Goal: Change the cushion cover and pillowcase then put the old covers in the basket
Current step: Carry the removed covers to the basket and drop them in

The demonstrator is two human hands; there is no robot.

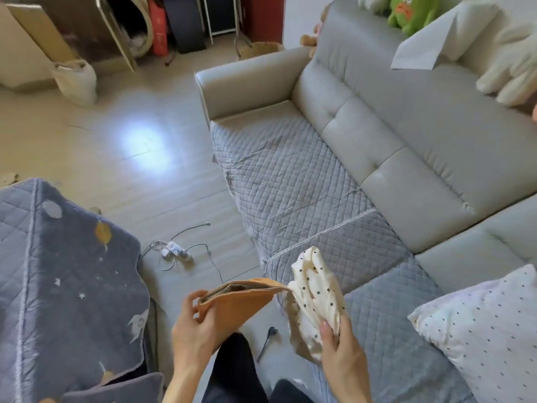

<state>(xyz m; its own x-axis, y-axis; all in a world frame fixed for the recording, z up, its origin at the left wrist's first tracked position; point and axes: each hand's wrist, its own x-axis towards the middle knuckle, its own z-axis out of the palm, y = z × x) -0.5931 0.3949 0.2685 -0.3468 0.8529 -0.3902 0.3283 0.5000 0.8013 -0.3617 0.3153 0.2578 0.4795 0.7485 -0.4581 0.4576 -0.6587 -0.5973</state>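
Left hand (191,324) pinches the orange cover (238,303), right hand (340,347) grips the dotted pillowcase (313,292), covers meeting between them; basket (258,50) sits well ahead of both hands, beyond the sofa arm (250,80), about midway, so neither hand looks nearer.

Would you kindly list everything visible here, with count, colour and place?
orange cover: one, orange, held at bottom centre.
dotted cover: one, cream with dark dots, bunched beside it.
sofa: one, pale grey, right half.
dotted pillow: one, white with dark dots, on the sofa, lower right.
quilted seat pads: seemingly two, grey, over the sofa seat.
basket: one, woven tan, behind the sofa arm.
plush toy: one, green, atop the sofa back.
power strip: one, white, on the floor.
patterned quilt: one, blue-grey, draped at left.
left hand: one, bare, grips the orange cover.
right hand: one, bare, grips the dotted cover.
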